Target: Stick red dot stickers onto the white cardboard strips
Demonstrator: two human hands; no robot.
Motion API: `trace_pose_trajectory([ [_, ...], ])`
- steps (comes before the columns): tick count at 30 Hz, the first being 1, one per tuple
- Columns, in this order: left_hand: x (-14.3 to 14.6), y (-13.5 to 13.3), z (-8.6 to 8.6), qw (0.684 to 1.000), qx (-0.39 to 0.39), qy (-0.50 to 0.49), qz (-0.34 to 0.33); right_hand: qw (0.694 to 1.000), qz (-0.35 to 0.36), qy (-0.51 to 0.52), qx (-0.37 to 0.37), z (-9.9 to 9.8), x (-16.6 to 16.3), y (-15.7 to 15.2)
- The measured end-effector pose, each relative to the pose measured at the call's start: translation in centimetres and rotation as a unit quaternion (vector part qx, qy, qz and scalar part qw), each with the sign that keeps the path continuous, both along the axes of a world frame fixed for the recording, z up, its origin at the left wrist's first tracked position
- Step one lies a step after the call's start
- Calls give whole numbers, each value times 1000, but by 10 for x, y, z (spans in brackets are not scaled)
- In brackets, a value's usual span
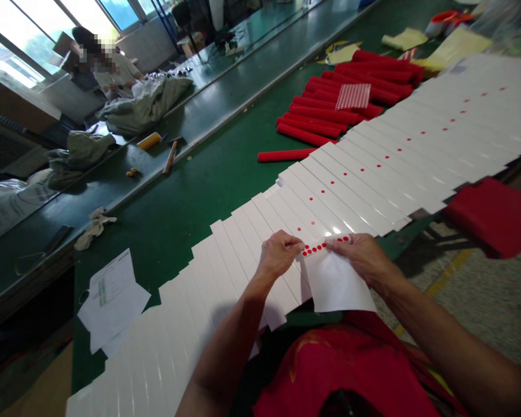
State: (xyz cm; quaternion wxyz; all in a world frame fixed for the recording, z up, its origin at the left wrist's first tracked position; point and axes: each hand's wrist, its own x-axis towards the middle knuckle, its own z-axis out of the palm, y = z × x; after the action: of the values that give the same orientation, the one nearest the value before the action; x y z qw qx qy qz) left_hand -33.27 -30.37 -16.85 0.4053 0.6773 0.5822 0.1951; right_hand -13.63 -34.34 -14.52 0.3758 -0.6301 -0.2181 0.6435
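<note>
Your left hand [278,252] pinches with closed fingertips at a red dot on the sticker sheet [336,278], and your right hand [359,255] grips the top edge of that sheet. The sheet hangs over the near edge of the overlapped white cards [373,174]. You seem to be peeling one dot; next, I think, it needs careful placing on a card without a dot.

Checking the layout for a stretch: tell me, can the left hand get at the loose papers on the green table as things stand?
Probably yes. The left hand pinches the sticker sheet, but only flat white strips lie between it and the loose papers, on its own side.
</note>
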Motion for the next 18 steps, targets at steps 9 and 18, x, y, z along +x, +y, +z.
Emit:
trace_pose_trajectory([
  [9, 2, -4, 2, 1000, 10, -24, 16, 1000, 5, -16, 14, -2, -8, 3],
  [18, -12, 17, -6, 981, 100, 117, 120, 1000, -6, -12, 5, -4, -10, 3],
])
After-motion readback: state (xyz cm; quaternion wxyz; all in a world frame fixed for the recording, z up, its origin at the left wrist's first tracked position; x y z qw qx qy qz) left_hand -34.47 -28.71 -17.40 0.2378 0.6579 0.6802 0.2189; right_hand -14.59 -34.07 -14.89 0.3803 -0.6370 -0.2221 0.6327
